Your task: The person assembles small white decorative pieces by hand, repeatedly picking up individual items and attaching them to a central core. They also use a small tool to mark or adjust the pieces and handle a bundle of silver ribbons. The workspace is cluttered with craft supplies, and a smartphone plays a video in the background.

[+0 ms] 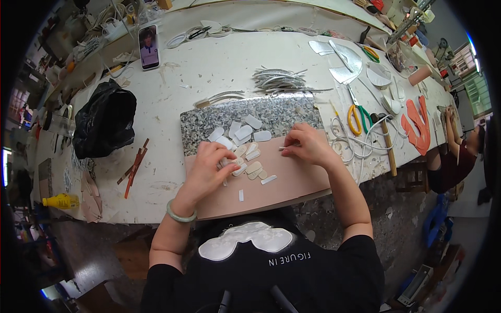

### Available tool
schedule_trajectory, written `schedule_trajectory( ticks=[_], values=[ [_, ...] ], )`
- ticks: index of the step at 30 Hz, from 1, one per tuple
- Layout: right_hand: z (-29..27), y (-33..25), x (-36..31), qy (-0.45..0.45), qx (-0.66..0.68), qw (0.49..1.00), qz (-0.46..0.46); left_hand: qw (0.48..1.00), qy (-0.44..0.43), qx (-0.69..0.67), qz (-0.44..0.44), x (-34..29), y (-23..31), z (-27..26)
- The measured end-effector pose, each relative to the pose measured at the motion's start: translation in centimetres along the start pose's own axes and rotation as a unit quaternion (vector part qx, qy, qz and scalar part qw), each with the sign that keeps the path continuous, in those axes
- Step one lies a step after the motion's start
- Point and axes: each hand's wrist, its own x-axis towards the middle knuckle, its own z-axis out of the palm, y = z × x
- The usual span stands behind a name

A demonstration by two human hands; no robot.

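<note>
My right hand [309,147] is pinched at the right of the pink-beige sheet [297,180], with the end of a small white piece [282,148] showing at the fingertips. My left hand [207,169], a pale green bangle on its wrist, curls down over the left side of the sheet; its fingers hide what lies within them. Between the hands is a loose group of small beige rounded pieces [254,167]. White rounded tabs [243,132] lie scattered behind them, partly on the speckled stone slab [201,125]. Two narrow white strips [241,195] are nearer to me.
Left of the slab are a black plastic bag [112,122], brown strips [136,167] and a yellow bottle [61,201]. A phone [149,48] stands behind. Grey cords [279,79], scissors [354,117], a hammer [389,146] and orange-red pieces [416,128] lie beyond and right. Another person sits far right.
</note>
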Motion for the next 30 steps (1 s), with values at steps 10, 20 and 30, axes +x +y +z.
schedule_trajectory(
  ticks=[10,20,30],
  values=[
    [3.9,-5.7,-0.7,-0.005,0.111,0.994,-0.015,0.996,-0.077,0.04,0.005,0.3,2.1,1.3],
    [5.8,-5.7,0.2,0.056,0.116,0.987,-0.091,1.0,0.011,0.013,-0.008,-0.8,2.4,2.2],
    [5.2,-7.1,1.7,0.169,0.19,0.956,-0.146,0.94,0.075,-0.282,-0.179,-0.4,2.6,1.6]
  ],
)
